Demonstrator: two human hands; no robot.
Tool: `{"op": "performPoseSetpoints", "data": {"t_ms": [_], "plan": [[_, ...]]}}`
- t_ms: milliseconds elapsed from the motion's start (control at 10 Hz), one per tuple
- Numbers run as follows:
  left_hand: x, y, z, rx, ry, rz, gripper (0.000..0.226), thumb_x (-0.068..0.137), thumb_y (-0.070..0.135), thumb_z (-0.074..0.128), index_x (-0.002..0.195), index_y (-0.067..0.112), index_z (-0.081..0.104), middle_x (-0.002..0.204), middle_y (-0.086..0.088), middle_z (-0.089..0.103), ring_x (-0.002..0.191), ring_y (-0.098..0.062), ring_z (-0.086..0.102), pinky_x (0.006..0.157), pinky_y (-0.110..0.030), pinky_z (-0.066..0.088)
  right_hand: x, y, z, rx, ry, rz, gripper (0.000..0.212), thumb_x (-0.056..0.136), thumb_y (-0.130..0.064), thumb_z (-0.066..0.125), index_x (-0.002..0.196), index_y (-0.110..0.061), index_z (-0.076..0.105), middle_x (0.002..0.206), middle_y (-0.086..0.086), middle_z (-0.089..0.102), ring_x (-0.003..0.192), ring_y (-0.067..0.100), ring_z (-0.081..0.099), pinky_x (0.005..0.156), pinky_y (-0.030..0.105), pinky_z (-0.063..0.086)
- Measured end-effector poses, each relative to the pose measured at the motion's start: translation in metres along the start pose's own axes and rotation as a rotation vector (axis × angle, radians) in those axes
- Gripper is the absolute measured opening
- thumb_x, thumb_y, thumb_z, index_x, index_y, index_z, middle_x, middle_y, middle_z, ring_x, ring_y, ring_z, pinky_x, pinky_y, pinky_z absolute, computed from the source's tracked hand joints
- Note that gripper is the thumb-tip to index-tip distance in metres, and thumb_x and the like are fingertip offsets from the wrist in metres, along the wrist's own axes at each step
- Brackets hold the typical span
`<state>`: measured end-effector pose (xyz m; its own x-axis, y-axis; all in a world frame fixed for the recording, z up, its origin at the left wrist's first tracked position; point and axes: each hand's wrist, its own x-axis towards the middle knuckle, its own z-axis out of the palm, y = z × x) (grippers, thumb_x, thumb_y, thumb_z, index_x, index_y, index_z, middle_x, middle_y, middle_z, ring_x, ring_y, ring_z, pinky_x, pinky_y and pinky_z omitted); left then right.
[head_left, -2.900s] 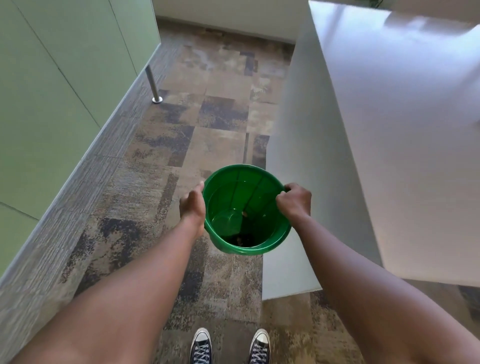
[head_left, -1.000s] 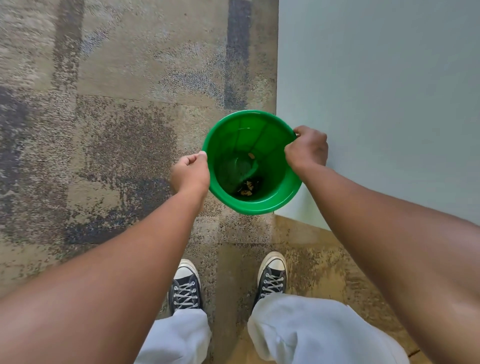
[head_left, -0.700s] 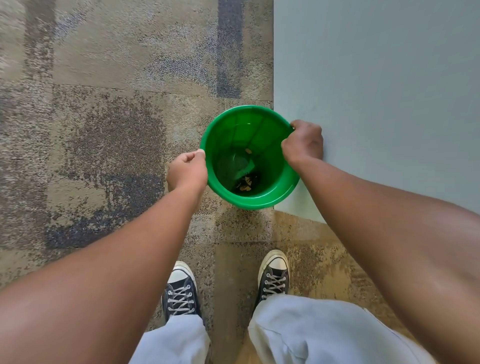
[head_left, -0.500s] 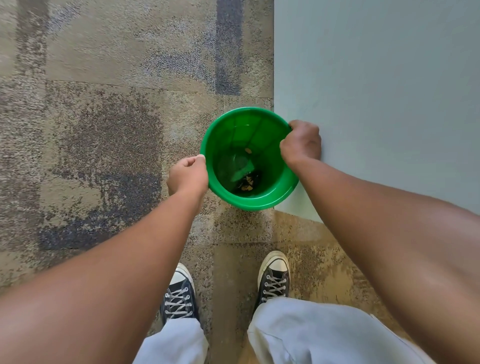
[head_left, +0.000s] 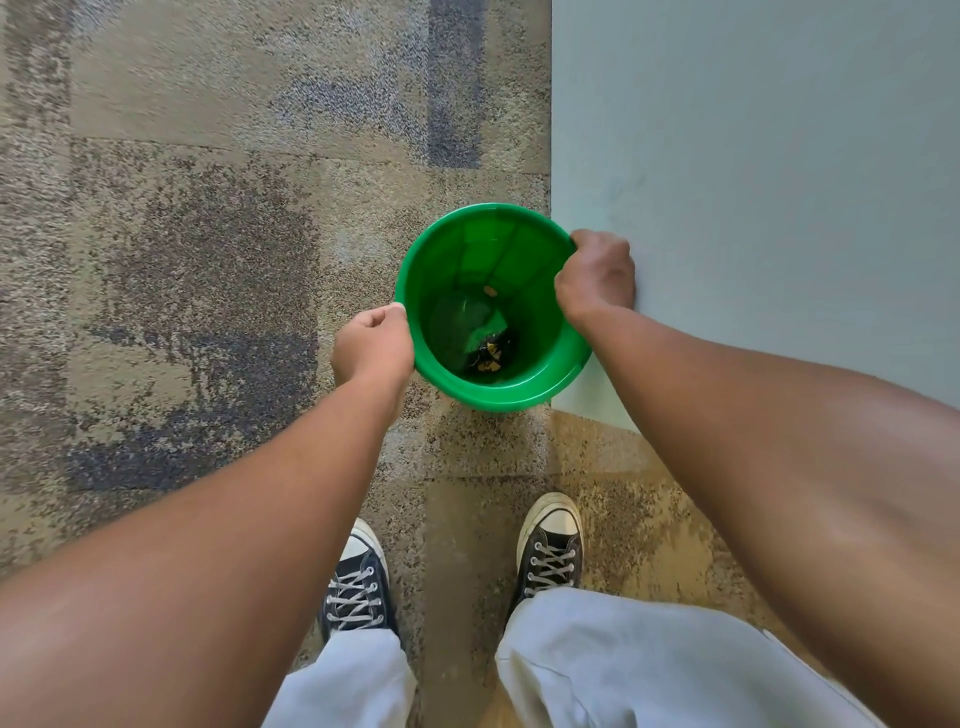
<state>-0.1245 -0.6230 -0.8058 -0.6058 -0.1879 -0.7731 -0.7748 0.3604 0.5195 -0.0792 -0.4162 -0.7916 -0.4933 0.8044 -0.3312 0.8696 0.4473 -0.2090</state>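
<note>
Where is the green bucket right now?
Head view, centre: the bucket is gripped at its rim between left hand and right hand, beside the pale panel.

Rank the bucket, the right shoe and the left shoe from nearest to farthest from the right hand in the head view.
1. Bucket: gripped at its rim by the right hand.
2. Right shoe: on the carpet, below the hand in the picture.
3. Left shoe: farthest, off to the lower left.

I am reaching forward and down, elbows nearly straight. My left hand (head_left: 371, 345) is curling its fingers in a tight grip, knuckles up, and my right hand (head_left: 595, 275) is clenching likewise, opposite it.
</note>
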Motion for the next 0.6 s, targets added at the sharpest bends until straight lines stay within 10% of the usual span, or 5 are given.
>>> {"op": "performPoseSetpoints", "data": {"t_ms": [200, 500, 600], "plan": [[-0.011, 0.008, -0.003, 0.109, 0.001, 0.012, 0.038, 0.098, 0.039, 0.061, 0.134, 0.031, 0.061, 0.113, 0.005, 0.064, 0.095, -0.019, 0.063, 0.09, -0.037, 0.056, -0.014, -0.004, -0.014, -0.043, -0.031, -0.026, 0.029, 0.087, -0.006, 0.049, 0.114, -0.007, 0.061, 0.124, 0.013, 0.058, 0.111, 0.034, 0.056, 0.09, 0.034, 0.046], [-0.056, 0.032, -0.035, 0.553, -0.123, 0.284, 0.046, 0.099, 0.049, 0.049, 0.144, 0.039, 0.052, 0.128, 0.003, 0.068, 0.118, -0.032, 0.066, 0.097, -0.047, 0.056, -0.075, -0.018, -0.039, -0.098, -0.092, -0.285, 0.041, 0.105, -0.034, 0.03, 0.114, -0.008, 0.059, 0.126, 0.011, 0.056, 0.118, 0.029, 0.05, 0.1, 0.043, 0.04], [-0.073, 0.044, -0.048, 0.701, -0.177, 0.39, 0.051, 0.106, 0.046, 0.041, 0.156, 0.034, 0.041, 0.161, -0.003, 0.042, 0.148, -0.029, 0.039, 0.116, -0.054, 0.039, -0.094, -0.029, -0.049, -0.114, -0.154, -0.339, 0.05, 0.106, -0.037, 0.024, 0.139, -0.008, 0.048, 0.158, 0.012, 0.033, 0.147, 0.027, 0.026, 0.12, 0.044, 0.022]]}}
